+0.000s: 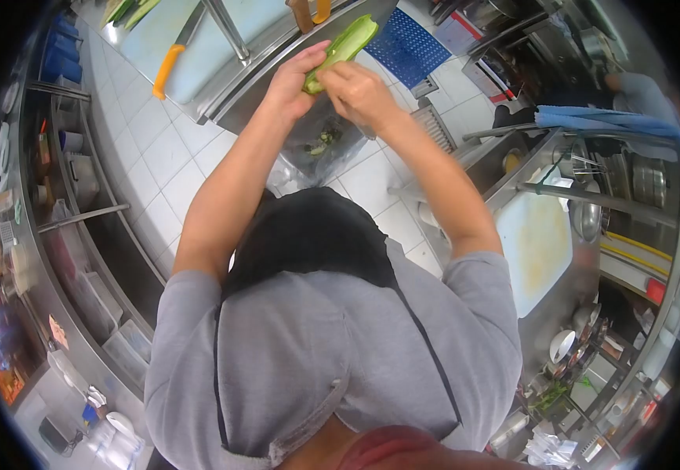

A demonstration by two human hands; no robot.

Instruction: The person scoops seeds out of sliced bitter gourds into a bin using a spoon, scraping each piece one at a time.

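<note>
My left hand [297,81] is wrapped round a long, halved green vegetable [348,48], light green and hollowed along its cut face; it could be a gourd or large cucumber, but I cannot tell which. The vegetable tilts up and away to the right. At its near end, my right hand [358,94] is closed, with its fingertips at the hollow. A small greyish edge shows under the right palm, but what it belongs to is hidden. Below both hands hangs a clear plastic bag [301,168] with green and pale scraps [326,143] in it.
A white cutting board [257,27] lies ahead on a steel counter, bearing an orange-handled knife [169,70] and green cut pieces [130,11]. Another white board [540,247] is at right, by steel rails and a blue cloth [606,117]. Steel shelving [81,227] runs along the left.
</note>
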